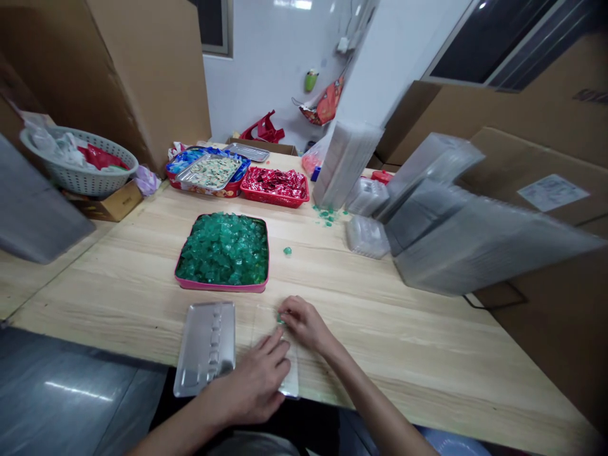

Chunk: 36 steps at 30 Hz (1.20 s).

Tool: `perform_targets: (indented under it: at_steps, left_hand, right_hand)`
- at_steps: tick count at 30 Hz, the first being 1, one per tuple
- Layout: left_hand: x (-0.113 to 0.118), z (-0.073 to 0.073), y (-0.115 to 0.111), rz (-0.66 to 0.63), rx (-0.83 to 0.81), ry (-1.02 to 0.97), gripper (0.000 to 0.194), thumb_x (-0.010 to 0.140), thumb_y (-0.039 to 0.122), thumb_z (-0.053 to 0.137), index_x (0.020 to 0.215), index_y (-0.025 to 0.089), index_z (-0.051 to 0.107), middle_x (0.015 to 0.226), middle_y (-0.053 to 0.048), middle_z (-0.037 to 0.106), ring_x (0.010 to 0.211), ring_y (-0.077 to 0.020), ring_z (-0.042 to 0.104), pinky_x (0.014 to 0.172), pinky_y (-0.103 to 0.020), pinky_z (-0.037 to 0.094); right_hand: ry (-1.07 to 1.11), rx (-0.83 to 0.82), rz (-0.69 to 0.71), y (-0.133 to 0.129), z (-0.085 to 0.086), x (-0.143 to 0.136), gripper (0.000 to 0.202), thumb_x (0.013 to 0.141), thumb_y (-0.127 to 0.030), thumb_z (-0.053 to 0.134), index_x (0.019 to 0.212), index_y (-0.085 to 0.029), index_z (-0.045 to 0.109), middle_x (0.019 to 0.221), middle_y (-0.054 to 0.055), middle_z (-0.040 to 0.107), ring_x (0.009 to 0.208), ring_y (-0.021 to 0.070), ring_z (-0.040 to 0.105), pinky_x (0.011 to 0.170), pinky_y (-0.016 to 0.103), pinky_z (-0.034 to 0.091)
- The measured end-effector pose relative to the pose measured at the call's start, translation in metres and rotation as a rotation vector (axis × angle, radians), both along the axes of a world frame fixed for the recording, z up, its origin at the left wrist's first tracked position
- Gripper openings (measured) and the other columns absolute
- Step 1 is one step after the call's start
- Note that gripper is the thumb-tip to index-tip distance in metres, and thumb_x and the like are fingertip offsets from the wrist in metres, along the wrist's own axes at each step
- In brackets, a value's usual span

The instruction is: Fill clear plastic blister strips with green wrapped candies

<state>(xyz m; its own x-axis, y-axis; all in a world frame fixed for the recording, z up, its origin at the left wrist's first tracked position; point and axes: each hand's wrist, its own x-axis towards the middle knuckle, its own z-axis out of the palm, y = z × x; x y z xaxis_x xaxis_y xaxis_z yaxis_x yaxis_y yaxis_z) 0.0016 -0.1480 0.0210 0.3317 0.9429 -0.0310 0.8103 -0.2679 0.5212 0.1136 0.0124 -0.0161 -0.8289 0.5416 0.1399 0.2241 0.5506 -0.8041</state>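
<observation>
My right hand (300, 322) pinches a small green translucent piece (280, 318) between thumb and fingertips, over the far part of a clear plastic blister tray (291, 375). My left hand (264, 373) lies across that tray with its index finger stretched toward the green piece. The palm hides much of the tray. To its left lies a clear blister tray (205, 348) with a row of small moulded cavities, reaching the table's front edge. Beyond both trays stands a pink-rimmed tin (223, 287) heaped with green translucent pieces (225, 247).
One loose green piece (287, 251) lies right of the tin. Farther back are a red basket (275, 197) of red foil packets and a metal tray (209, 171) of small flat pieces. Stacked clear plastic trays (348, 164) stand at the right. A grey basket (90, 177) is at the left.
</observation>
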Motion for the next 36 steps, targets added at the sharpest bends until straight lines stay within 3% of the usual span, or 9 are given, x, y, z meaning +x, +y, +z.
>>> perform_targets:
  at_steps: [4, 7, 17, 19, 22, 25, 28, 31, 36]
  left_hand:
    - [-0.001, 0.000, -0.001, -0.018, 0.024, 0.011, 0.033, 0.075, 0.022, 0.057, 0.107, 0.013, 0.053, 0.133, -0.015, 0.045, 0.138, -0.0310, 0.018, 0.111, -0.043, 0.023]
    - [-0.002, 0.001, -0.001, -0.015, 0.031, 0.023, 0.032, 0.078, 0.026, 0.056, 0.107, 0.012, 0.053, 0.134, -0.016, 0.045, 0.137, -0.0308, 0.020, 0.111, -0.042, 0.023]
    - [-0.008, 0.014, -0.002, -0.008, 0.092, 0.041, 0.032, 0.082, 0.027, 0.051, 0.111, 0.013, 0.052, 0.129, -0.015, 0.049, 0.127, -0.0282, 0.036, 0.106, -0.039, 0.031]
    - [-0.015, 0.013, -0.010, 0.090, 0.127, -0.026, 0.028, 0.083, 0.027, 0.051, 0.108, 0.016, 0.053, 0.123, -0.013, 0.053, 0.117, -0.0255, 0.045, 0.100, -0.038, 0.036]
    - [-0.035, 0.006, -0.026, 0.406, 0.205, -0.082, 0.016, 0.084, 0.020, 0.045, 0.094, 0.017, 0.057, 0.106, -0.011, 0.061, 0.100, -0.0235, 0.055, 0.090, -0.039, 0.043]
    - [-0.056, -0.002, -0.038, 0.630, 0.225, -0.011, 0.016, 0.081, 0.019, 0.048, 0.093, 0.017, 0.059, 0.107, -0.014, 0.060, 0.104, -0.0282, 0.053, 0.088, -0.045, 0.044]
    - [-0.064, -0.006, -0.044, 0.489, 0.171, 0.048, 0.039, 0.074, 0.033, 0.062, 0.110, 0.018, 0.056, 0.128, -0.014, 0.052, 0.125, -0.0361, 0.038, 0.100, -0.055, 0.033]
    - [-0.062, -0.008, -0.047, 0.308, 0.087, 0.046, 0.050, 0.072, 0.045, 0.064, 0.113, 0.019, 0.054, 0.136, -0.012, 0.047, 0.133, -0.0358, 0.027, 0.109, -0.059, 0.015]
    - [-0.066, -0.009, -0.052, 0.323, 0.029, -0.004, 0.041, 0.071, 0.044, 0.065, 0.104, 0.020, 0.059, 0.132, -0.011, 0.051, 0.132, -0.0333, 0.032, 0.110, -0.058, 0.010]
  right_hand:
    - [-0.007, 0.016, -0.041, 0.003, 0.002, -0.001, 0.015, 0.084, -0.014, 0.052, 0.072, -0.015, 0.062, 0.076, 0.002, 0.054, 0.069, 0.0132, 0.052, 0.064, 0.025, 0.040]
    - [-0.029, 0.059, 0.018, -0.004, 0.008, 0.001, 0.015, 0.086, -0.015, 0.050, 0.079, -0.015, 0.064, 0.078, 0.003, 0.054, 0.070, 0.0131, 0.052, 0.065, 0.024, 0.041]
    - [-0.272, 0.403, 0.090, -0.001, 0.019, -0.004, 0.020, 0.084, -0.013, 0.044, 0.073, -0.017, 0.061, 0.078, 0.004, 0.056, 0.070, 0.0155, 0.055, 0.062, 0.025, 0.043]
    - [-0.223, 0.454, 0.071, -0.004, 0.024, -0.010, 0.017, 0.084, -0.016, 0.047, 0.083, -0.017, 0.064, 0.085, 0.006, 0.058, 0.075, 0.0175, 0.057, 0.066, 0.027, 0.045]
    - [-0.046, 0.427, 0.076, -0.016, 0.029, -0.031, 0.019, 0.086, -0.015, 0.046, 0.092, -0.019, 0.064, 0.090, 0.008, 0.060, 0.081, 0.0184, 0.058, 0.070, 0.029, 0.047]
    - [0.099, 0.348, 0.069, -0.027, 0.032, -0.062, 0.020, 0.087, -0.013, 0.046, 0.095, -0.019, 0.063, 0.091, 0.008, 0.061, 0.083, 0.0182, 0.058, 0.072, 0.029, 0.048]
    - [0.150, 0.360, -0.011, -0.025, 0.038, -0.094, 0.022, 0.085, -0.012, 0.047, 0.099, -0.017, 0.062, 0.095, 0.009, 0.062, 0.087, 0.0197, 0.058, 0.077, 0.032, 0.048]
    - [0.063, 0.342, 0.021, -0.013, 0.046, -0.116, 0.022, 0.082, -0.010, 0.051, 0.100, -0.016, 0.063, 0.097, 0.009, 0.062, 0.086, 0.0193, 0.059, 0.077, 0.032, 0.047]
    - [-0.041, 0.249, 0.060, 0.002, 0.049, -0.130, 0.023, 0.074, -0.003, 0.055, 0.090, -0.015, 0.065, 0.088, 0.006, 0.061, 0.072, 0.0147, 0.058, 0.068, 0.027, 0.046]
